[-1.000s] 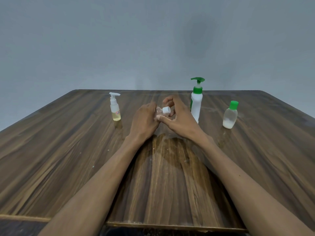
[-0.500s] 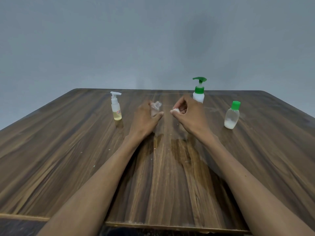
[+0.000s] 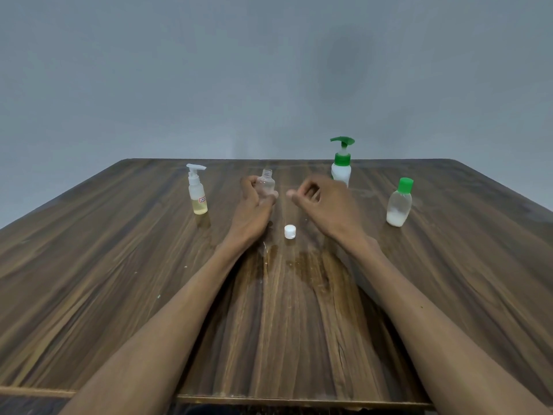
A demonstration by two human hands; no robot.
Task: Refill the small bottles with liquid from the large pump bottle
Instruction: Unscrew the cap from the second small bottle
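Wood-grain table (image 3: 119, 280): left hand (image 3: 254, 209) grips uncapped clear bottle (image 3: 265, 184), likely light and squashy, best held mid-body; right hand (image 3: 326, 202) loosely curled, empty, before green pump bottle (image 3: 341, 167).

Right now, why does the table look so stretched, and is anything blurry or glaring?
Head view: the wide-angle lens splays the table edges outward and lengthens the forearms. Light is soft and even, with a faint shadow on the wall above the green pump bottle. A dull sheen lies on the wood near the white cap. The right hand looks slightly soft.
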